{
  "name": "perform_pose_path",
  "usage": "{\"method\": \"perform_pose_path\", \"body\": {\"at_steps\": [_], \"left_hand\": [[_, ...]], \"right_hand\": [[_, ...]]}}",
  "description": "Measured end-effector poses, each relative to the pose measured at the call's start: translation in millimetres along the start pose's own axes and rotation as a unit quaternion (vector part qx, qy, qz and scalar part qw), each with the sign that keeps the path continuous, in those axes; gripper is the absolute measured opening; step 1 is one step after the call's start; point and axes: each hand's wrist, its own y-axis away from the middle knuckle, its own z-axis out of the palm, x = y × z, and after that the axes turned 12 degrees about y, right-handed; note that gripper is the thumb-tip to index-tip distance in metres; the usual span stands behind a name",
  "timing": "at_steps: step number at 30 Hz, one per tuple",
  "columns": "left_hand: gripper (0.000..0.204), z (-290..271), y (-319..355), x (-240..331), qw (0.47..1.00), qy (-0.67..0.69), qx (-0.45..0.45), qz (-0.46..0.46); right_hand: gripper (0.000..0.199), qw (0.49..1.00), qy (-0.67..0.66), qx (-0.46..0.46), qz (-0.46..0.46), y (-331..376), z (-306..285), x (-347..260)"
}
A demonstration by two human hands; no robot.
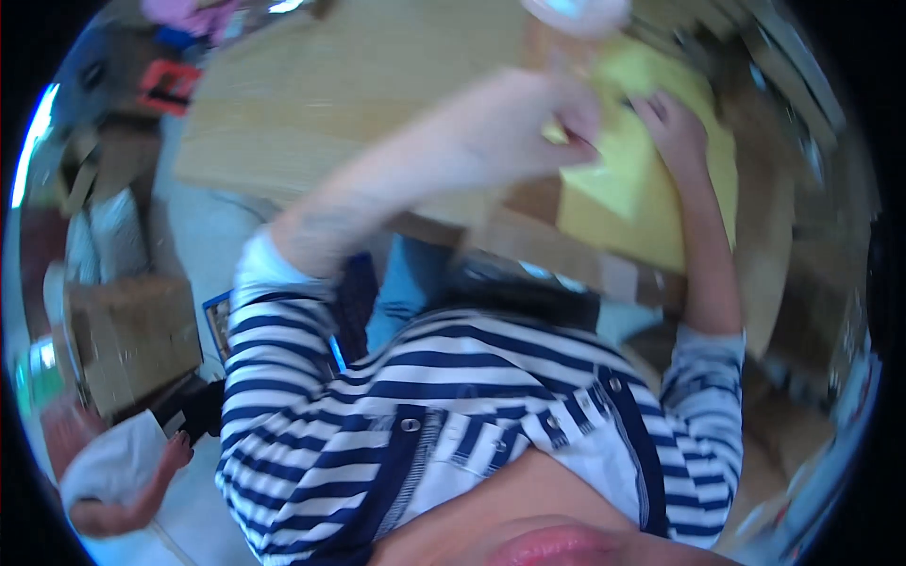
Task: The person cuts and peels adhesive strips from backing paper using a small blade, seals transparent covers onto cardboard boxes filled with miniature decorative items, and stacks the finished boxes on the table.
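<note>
Striped navy-and-white shirt (453,415) closest to the lens, filling the lower middle. Further left, low down: another person's hand (176,451) beside a white cloth bundle (118,462), with a brown cardboard box (132,335) above on the pale floor (203,245). Higher up, left of centre: a light wooden bench (330,104), with red and pink items blurred at its far corner. Left hand (552,118) raised over the bench, motion-blurred, grip closed, fingers pinching an edge of the yellow sheet (628,174). Yellow sheet lay on a brown cardboard piece (755,245) at the bench's right end, partly folded up. Right hand (672,127) pressed flat on the sheet's upper part, grip open, fingers spread, holding nothing. Beyond, along the right rim: stacked wooden boards, blurred.
</note>
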Motion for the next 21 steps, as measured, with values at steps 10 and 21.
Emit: {"method": "perform_pose_path", "body": {"at_steps": [10,21], "left_hand": [[0.015,5.8,6.6,36.4,0.954,0.043,-0.234,-0.181],[0.017,23.2,4.9,39.4,0.958,-0.089,-0.227,-0.153]], "right_hand": [[0.033,0.998,-0.042,0.04,0.019,12.0,-14.2,-18.5],[0.034,0.998,-0.058,0.005,0.029,13.0,-11.6,-12.3]]}}
